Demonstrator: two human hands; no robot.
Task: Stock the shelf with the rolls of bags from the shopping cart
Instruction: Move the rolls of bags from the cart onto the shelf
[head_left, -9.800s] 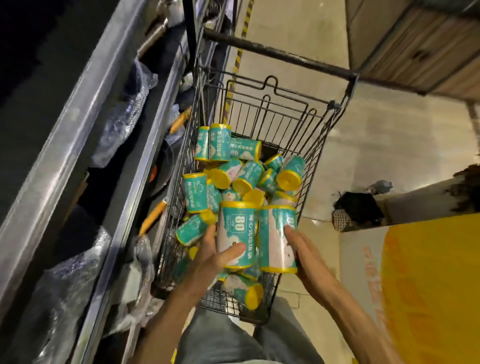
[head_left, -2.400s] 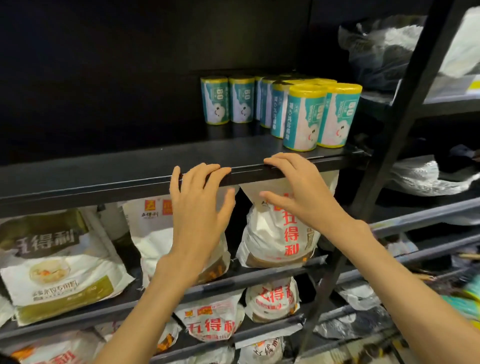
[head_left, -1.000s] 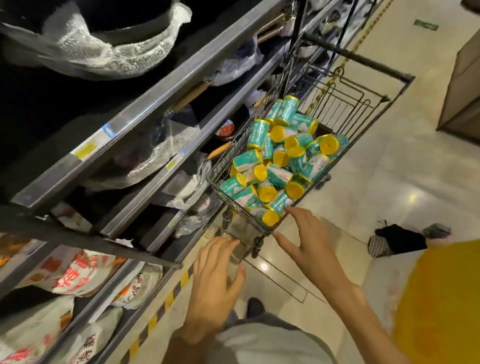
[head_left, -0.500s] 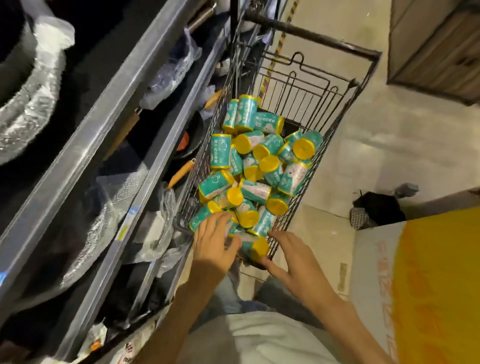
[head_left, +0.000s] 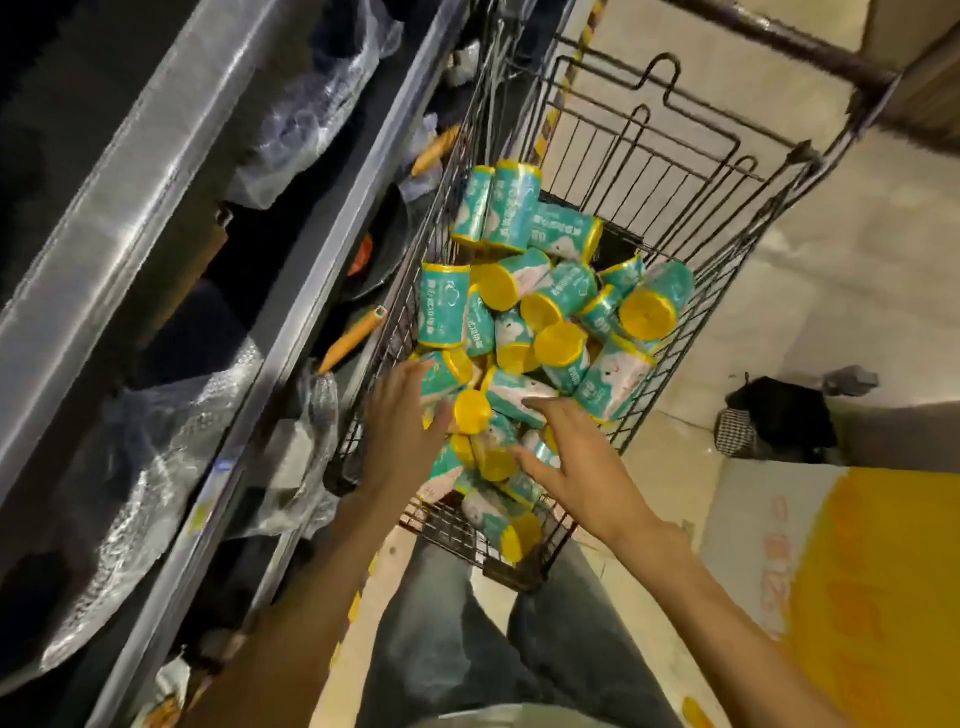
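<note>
Teal, yellow-ended rolls of bags (head_left: 540, 322) lie jumbled every way in the black wire shopping cart (head_left: 670, 171) at frame centre, against the grey metal shelf (head_left: 306, 291); left hand (head_left: 402, 426) and right hand (head_left: 576, 457) spread open over them, gripping nothing.

We look steeply down from a single head-worn wide-angle camera, close above the shopping cart (head_left: 649, 171), which fills the middle of the frame. The shelf (head_left: 156, 218) runs tilted along our left edge, the floor (head_left: 857, 260) lies to our right, and our own legs (head_left: 493, 649) stand at the bottom.
</note>
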